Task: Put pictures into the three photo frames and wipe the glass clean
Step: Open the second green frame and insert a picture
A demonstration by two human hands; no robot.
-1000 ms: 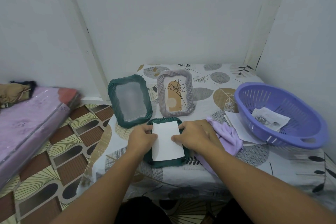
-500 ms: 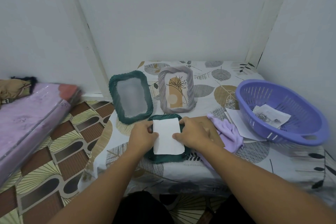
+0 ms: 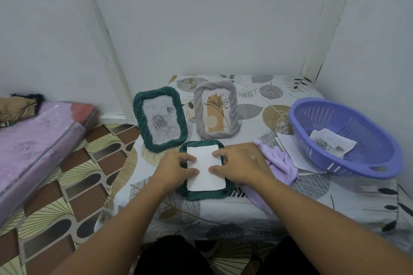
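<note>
A dark green frame point(image 3: 202, 195) lies face down on the table, with a white picture sheet point(image 3: 204, 168) laid blank side up on its back. My left hand point(image 3: 174, 168) holds the sheet's left edge between thumb and fingers; my right hand point(image 3: 237, 166) holds the right edge the same way. Behind them stand a second green frame point(image 3: 159, 118) showing a grey rose picture and a grey frame point(image 3: 215, 110) showing a line-drawn flower. A lilac cloth point(image 3: 280, 163) lies just right of my right hand.
A purple plastic basket point(image 3: 357, 163) at the right holds another rose picture point(image 3: 333, 144). White sheets point(image 3: 297, 154) and a brown backing board point(image 3: 245, 148) lie beside the cloth. The table point(image 3: 312, 196) has a leaf-print cover. A pink mattress point(image 3: 33, 147) lies on the floor at left.
My hands stay at the sheet's edges on the face-down frame, my right fingers spreading further along it. The camera tilted, so the table sits lower in view.
</note>
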